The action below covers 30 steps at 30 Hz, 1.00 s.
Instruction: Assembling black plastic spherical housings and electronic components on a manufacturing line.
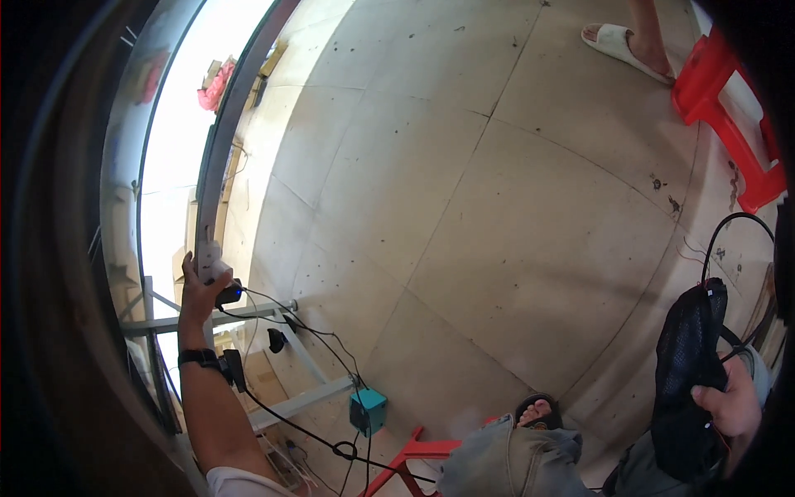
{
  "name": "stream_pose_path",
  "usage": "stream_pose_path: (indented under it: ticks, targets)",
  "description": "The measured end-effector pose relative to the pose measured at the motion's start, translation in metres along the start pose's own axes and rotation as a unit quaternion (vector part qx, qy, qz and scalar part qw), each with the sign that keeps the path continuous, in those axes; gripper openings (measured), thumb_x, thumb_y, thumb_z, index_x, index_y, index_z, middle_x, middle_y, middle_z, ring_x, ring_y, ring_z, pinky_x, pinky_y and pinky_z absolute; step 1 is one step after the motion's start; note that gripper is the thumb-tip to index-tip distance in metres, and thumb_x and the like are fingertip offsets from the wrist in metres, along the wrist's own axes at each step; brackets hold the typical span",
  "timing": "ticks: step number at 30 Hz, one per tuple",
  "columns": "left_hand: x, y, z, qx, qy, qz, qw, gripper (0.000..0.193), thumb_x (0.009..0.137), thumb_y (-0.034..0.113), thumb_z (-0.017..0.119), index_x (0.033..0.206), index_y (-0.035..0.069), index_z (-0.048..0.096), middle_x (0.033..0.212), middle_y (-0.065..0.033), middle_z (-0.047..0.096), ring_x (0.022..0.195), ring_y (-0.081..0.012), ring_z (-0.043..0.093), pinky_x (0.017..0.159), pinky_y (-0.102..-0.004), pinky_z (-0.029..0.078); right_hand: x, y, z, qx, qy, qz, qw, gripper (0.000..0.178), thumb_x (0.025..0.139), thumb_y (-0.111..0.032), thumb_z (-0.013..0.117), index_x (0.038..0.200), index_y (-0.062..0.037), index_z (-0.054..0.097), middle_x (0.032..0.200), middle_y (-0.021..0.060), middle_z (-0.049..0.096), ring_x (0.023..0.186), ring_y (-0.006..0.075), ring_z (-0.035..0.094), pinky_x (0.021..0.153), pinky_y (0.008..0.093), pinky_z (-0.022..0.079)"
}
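My left hand (199, 286) is raised beside a doorway, fingers wrapped around a white power strip (212, 258) that I hold against the grey door frame (217, 157). A small dark plug (229, 292) sits at the strip's lower end, and black cables (319, 340) trail from it down toward a small teal box (368, 409) on the floor. I wear a black wristband (201, 357) with a small black device clipped to it.

My right hand (733, 406) is low at my right side, clenched on a black mesh bag (687, 373); a black cord (729, 228) loops up from it.

Risks, as I judge them: the cables hang loose across my path, so a foot could catch them and yank the strip from my grip or drag the teal box. With one hand busy with the bag, my hold on the strip looks easy to lose.

The floor (497, 207) is large pale tiles, dusty and speckled with dark marks. My sandalled foot (538, 410) shows below, near a red stool leg (406, 460). A red plastic stool (729, 116) stands far right, beside another person's foot in a pale slipper (625, 45). Bright daylight fills the doorway.
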<state>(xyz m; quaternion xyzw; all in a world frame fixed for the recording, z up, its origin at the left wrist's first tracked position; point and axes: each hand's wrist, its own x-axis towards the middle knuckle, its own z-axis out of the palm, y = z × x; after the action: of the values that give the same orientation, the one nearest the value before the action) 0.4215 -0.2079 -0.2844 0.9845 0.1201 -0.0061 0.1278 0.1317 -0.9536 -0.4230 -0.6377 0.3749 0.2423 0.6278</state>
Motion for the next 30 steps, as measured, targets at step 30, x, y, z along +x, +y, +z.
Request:
stream_pose_path:
  ticks: [30]
  targets:
    - [0.007,0.006,-0.024,-0.015,-0.056,0.017,0.998,0.096,0.070,0.035,0.090,0.144,0.003,0.038,0.131,-0.0197,0.055,0.119,-0.0297,0.059,0.097,-0.0383,0.054,0.006,0.022,0.003,0.010,0.076,-0.082,0.994,0.051,0.068,0.010,0.059,0.119,0.0037,0.059,0.101,0.0065,0.067,0.088,0.0167,0.065,0.085,0.0309,0.052]
